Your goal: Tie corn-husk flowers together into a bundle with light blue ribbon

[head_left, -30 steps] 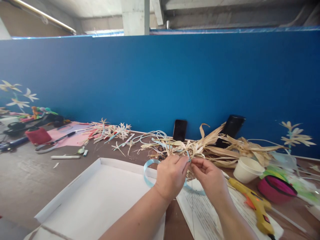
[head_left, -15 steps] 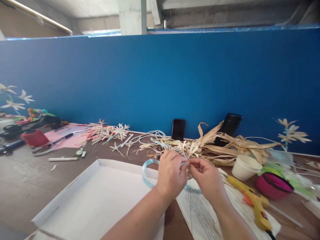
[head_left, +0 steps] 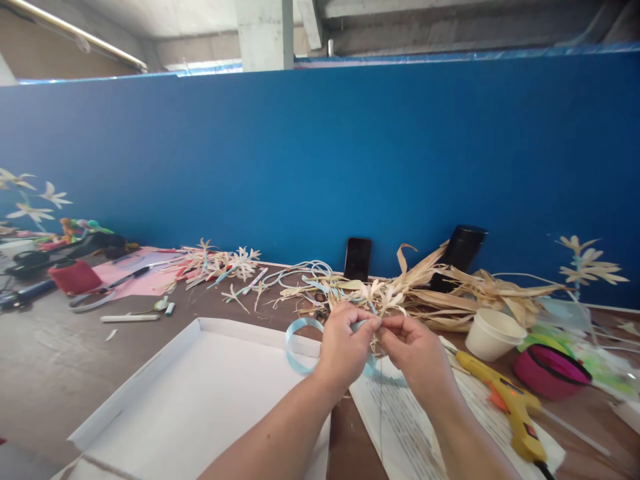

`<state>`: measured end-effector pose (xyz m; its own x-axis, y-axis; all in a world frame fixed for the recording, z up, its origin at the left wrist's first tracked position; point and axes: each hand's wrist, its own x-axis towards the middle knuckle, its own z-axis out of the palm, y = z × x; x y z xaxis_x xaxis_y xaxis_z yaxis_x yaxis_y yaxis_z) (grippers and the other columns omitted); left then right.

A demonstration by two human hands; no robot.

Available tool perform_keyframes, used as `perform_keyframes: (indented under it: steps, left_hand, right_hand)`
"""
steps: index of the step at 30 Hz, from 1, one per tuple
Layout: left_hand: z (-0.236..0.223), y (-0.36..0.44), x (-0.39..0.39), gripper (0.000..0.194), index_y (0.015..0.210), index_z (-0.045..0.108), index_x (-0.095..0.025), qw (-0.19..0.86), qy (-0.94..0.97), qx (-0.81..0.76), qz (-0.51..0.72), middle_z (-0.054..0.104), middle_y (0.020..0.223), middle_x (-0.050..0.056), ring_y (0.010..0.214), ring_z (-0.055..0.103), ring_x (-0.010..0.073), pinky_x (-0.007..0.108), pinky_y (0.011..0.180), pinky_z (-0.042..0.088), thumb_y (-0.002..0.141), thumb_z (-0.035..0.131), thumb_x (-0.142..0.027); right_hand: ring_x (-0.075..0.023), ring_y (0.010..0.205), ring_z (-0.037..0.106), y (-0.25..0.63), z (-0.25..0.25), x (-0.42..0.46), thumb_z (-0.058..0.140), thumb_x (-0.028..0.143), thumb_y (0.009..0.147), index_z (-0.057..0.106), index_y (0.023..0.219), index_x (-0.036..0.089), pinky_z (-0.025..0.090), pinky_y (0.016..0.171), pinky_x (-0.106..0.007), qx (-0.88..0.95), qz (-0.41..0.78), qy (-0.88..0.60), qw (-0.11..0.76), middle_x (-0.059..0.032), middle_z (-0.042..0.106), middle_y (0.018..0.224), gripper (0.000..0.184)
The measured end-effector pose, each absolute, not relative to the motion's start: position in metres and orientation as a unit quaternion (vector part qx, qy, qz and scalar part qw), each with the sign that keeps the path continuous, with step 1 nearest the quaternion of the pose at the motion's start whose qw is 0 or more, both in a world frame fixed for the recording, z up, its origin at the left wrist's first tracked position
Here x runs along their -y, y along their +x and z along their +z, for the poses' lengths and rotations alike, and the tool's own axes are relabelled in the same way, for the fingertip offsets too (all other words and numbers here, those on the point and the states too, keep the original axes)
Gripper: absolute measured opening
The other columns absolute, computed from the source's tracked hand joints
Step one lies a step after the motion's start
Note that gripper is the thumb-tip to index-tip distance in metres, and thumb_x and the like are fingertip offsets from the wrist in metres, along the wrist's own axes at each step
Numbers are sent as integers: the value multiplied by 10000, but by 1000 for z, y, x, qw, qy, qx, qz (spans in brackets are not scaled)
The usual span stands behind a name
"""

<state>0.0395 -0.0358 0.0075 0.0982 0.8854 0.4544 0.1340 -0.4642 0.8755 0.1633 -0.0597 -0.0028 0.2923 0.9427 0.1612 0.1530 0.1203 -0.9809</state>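
Both hands meet at the middle of the table, fingertips nearly touching. My left hand (head_left: 345, 343) is closed with thumb and forefinger pinched on a light-blue ribbon (head_left: 291, 350), whose loop curls out to its left. My right hand (head_left: 415, 350) is pinched at the thin stem of a pale husk flower (head_left: 393, 303); the petals rise just above the fingers. The fingers partly hide where ribbon and stem meet. A further length of ribbon passes below, between the hands. A thin dark line hangs down over the printed paper (head_left: 395, 413).
At front left lies a white box lid (head_left: 210, 400). A yellow glue gun (head_left: 515, 407), a paper cup (head_left: 494, 337) and a pink pouch (head_left: 553, 373) are at right. Dried husks (head_left: 500, 293), a phone (head_left: 357, 259) and a black cylinder (head_left: 463, 250) line the blue partition (head_left: 320, 160).
The left hand has turned slightly and its thumb now reaches further over toward the right fingertips. The right hand stays almost in place. The view has shifted a little.
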Motion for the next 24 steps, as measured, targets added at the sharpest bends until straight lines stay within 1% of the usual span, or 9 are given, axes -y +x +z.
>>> perform_keyframes:
  steps: [3, 6, 10, 15, 19, 24]
  left_hand:
    - [8, 38, 35, 115, 706, 649, -168, 357, 632, -404, 557, 594, 755, 8, 770, 547, 137, 253, 737, 395, 760, 606, -259]
    - [7, 37, 34, 129, 712, 654, -166, 370, 613, -424, 554, 604, 754, 10, 761, 554, 140, 254, 724, 399, 746, 620, -286]
    - [5, 37, 33, 140, 718, 667, -167, 378, 608, -435, 546, 616, 753, 13, 757, 563, 146, 259, 721, 404, 738, 620, -298]
    - [6, 36, 34, 133, 712, 670, -169, 380, 607, -444, 538, 628, 761, 17, 764, 572, 147, 259, 725, 408, 740, 610, -284]
    - [7, 36, 33, 132, 703, 666, -165, 385, 608, -443, 534, 627, 751, 17, 762, 573, 146, 253, 723, 410, 737, 612, -281]
    - [7, 34, 30, 155, 717, 669, -165, 426, 601, -436, 517, 631, 753, 18, 751, 569, 147, 252, 719, 412, 730, 619, -311]
  right_hand:
    - [-65, 394, 345, 160, -4, 57, 714, 388, 650, 617, 779, 155, 249, 380, -207, 438, 391, -545, 598, 46, 511, 491, 284]
    - [-51, 382, 300, 159, -5, 54, 729, 372, 639, 618, 774, 146, 210, 370, -197, 410, 429, -513, 620, 65, 457, 449, 285]
    - [-39, 402, 296, 161, -5, 55, 746, 322, 634, 623, 789, 143, 199, 379, -182, 388, 461, -481, 637, 65, 456, 478, 267]
    - [-26, 411, 264, 161, -3, 58, 760, 271, 622, 625, 803, 143, 155, 382, -170, 364, 505, -457, 636, 68, 427, 486, 260]
    - [-21, 416, 244, 163, -2, 59, 752, 244, 640, 626, 815, 147, 142, 385, -168, 354, 537, -430, 633, 69, 413, 497, 237]
    - [-18, 416, 227, 164, -3, 60, 741, 226, 667, 621, 833, 161, 147, 390, -163, 355, 571, -390, 628, 79, 387, 495, 215]
